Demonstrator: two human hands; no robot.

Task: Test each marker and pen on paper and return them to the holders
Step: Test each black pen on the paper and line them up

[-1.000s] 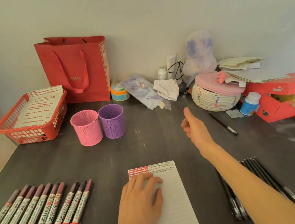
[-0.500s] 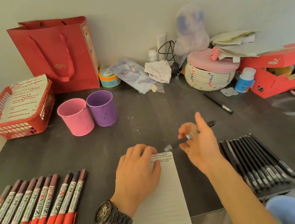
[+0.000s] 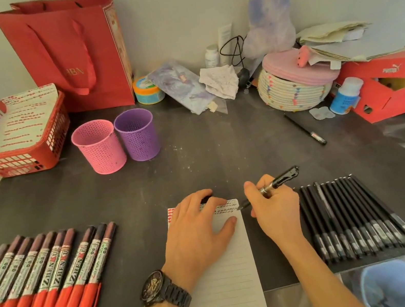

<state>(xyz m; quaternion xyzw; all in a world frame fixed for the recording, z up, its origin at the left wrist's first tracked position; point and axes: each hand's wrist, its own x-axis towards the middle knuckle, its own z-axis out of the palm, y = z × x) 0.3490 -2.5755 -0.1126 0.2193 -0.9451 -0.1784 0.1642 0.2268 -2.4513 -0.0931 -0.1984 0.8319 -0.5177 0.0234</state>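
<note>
1. A second earlier the right hand (image 3: 273, 211) is stretched toward the far side of the worktop (image 3: 197, 162). Now it is back near the near edge, fingers pinching a black pen (image 3: 279, 181) whose tip sits at the top right corner of the lined paper (image 3: 227, 284).
2. The left hand (image 3: 199, 232) lies flat with fingers extended, gripping nothing, and pins the sheet's top over rows of red and dark test marks.
3. The step in hand looks like a scribble test of this pen. Nothing shows above the rim of the pink holder (image 3: 99, 147) or the purple holder (image 3: 137, 135), so nearly all the returning seems still to come.
4. The paper overhangs the near edge. The row of red markers (image 3: 42, 279) fills the near left corner and the row of black pens (image 3: 353, 216) lies near the right. Both sit close to that edge, so a careless forearm could roll them off.
5. Only bare worktop lies between the paper and the holders toward the far left, so the carry looks unobstructed. A stray pen (image 3: 305, 129) lies well apart, toward the far right.
</note>
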